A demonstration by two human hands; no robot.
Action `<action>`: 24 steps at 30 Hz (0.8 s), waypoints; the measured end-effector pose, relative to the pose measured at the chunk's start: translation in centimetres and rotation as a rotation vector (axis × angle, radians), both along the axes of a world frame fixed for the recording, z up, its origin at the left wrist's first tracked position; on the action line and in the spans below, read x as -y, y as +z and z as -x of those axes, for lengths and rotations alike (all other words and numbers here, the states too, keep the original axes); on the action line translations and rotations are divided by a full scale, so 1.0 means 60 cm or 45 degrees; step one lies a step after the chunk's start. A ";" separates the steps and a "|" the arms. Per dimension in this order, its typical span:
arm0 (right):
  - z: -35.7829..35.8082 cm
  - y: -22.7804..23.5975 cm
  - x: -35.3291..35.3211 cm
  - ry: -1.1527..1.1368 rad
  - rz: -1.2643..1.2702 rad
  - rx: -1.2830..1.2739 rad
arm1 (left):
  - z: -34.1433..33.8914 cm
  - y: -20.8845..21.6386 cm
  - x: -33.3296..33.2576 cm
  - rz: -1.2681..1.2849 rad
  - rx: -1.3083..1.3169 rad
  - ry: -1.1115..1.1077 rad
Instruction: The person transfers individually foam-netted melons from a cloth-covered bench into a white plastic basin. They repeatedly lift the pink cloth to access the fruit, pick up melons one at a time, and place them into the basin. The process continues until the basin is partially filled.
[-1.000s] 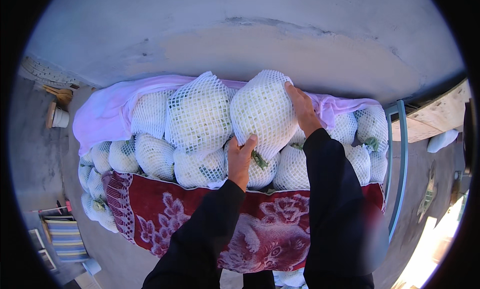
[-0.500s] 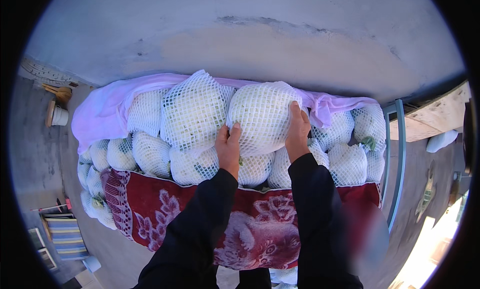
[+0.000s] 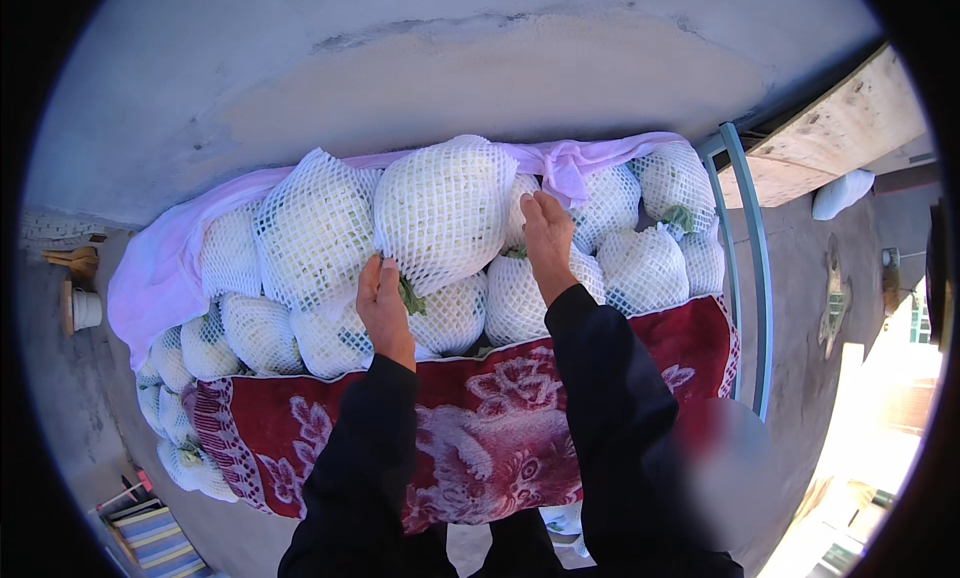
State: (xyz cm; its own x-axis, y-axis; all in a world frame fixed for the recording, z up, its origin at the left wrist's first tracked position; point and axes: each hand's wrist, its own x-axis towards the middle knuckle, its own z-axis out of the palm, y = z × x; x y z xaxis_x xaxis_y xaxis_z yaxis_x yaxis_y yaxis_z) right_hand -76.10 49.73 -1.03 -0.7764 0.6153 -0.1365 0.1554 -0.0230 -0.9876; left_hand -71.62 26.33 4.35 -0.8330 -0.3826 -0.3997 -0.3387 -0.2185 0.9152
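A large, round, pale vegetable head in a white foam net (image 3: 445, 213) lies on top of a pile of similar netted heads, with a green leaf (image 3: 411, 296) showing at its lower edge. At that head's lower left, my left hand (image 3: 386, 313) has its thumb and finger closed on the edge of the net. My right hand (image 3: 549, 243) is just off the head's right side, above the neighbouring netted heads, fingers stretched and holding nothing. Another big netted head (image 3: 318, 228) sits directly to the left.
Lilac cloth (image 3: 150, 288) runs along the pile's back and left. A red patterned blanket (image 3: 510, 418) covers its front. Blue-grey metal rails (image 3: 752, 268) stand at the right end, beside a leaning board (image 3: 840, 128). A wall (image 3: 480, 68) rises behind.
My right hand has come away from the netted head's right side. My left hand stays at its lower left, and the leaf below is now exposed. The view has shifted to the right.
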 end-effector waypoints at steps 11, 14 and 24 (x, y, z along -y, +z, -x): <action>-0.292 0.132 -0.112 -0.026 0.089 0.160 | -0.244 0.056 0.127 -0.012 0.027 -0.182; -0.460 0.166 -0.091 -0.195 0.089 0.262 | -0.322 0.083 0.157 -0.033 0.113 -0.242; -1.162 0.186 0.093 -0.959 0.141 0.749 | -0.441 0.107 0.162 -0.189 0.147 -0.687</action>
State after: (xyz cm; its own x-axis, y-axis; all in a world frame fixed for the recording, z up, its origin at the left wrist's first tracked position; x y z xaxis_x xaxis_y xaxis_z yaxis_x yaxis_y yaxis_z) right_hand -6.38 44.16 10.14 0.0289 0.8849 -0.4649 0.5316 -0.4075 -0.7426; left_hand -45.16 16.63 10.75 -0.8424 0.1522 -0.5169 -0.5342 -0.1103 0.8382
